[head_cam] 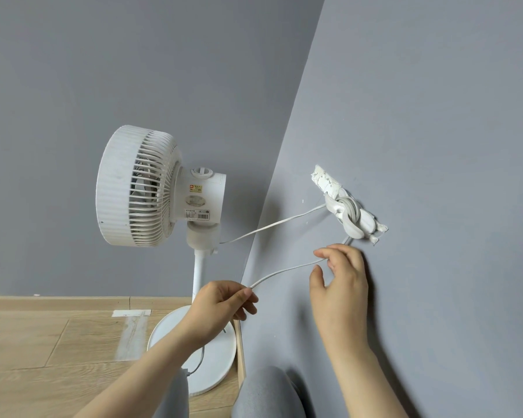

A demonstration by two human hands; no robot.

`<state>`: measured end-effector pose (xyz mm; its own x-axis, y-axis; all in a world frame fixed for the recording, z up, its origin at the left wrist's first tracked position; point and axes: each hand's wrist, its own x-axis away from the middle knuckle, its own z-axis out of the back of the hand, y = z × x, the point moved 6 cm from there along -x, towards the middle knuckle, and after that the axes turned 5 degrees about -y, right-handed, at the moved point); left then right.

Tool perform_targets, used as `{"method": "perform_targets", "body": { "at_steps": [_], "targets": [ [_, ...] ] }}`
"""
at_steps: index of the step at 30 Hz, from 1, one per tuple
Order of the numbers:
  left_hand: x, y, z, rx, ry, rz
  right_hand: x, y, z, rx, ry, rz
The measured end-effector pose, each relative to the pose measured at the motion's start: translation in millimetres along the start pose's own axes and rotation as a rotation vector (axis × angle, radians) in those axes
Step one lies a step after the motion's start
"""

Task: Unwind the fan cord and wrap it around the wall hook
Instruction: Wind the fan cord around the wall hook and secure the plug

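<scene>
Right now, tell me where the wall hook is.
In the head view, the wall hook is on the right-hand wall, right of the fan and just above the right hand, with the cord wound around it.

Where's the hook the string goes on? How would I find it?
Look at the grey wall on the right, beside the white fan. Just above the right hand a rough white patch is stuck on it, carrying the wall hook. It is the only thing on that wall, and the white cord is looped around it.
</scene>
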<state>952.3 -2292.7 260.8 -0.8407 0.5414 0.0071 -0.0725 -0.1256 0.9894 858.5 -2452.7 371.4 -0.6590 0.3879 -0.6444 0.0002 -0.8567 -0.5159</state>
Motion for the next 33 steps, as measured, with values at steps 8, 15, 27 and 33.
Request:
{"method": "perform_targets", "body": {
  "at_steps": [8, 15, 27, 33],
  "targets": [
    [-10.4, -10.2, 1.7, 0.101, 0.033, 0.006, -6.7, -3.3, -9.4, -0.099, 0.044, 0.027],
    [-18.6, -20.5, 9.7, 0.162, 0.118, -0.001, -1.8, -6.5, -9.1, -0.089, 0.068, 0.068],
    [-16.4, -23.8, 16.8, 0.135, 0.249, 0.004, -2.6, -32.6, -43.6, 0.083, -0.356, 0.167],
    [-7.6, -28.1, 33.3, 0.135, 0.31, 0.019, -11.7, -26.1, -73.5, 0.36, -0.74, 0.078]
  ]
}}
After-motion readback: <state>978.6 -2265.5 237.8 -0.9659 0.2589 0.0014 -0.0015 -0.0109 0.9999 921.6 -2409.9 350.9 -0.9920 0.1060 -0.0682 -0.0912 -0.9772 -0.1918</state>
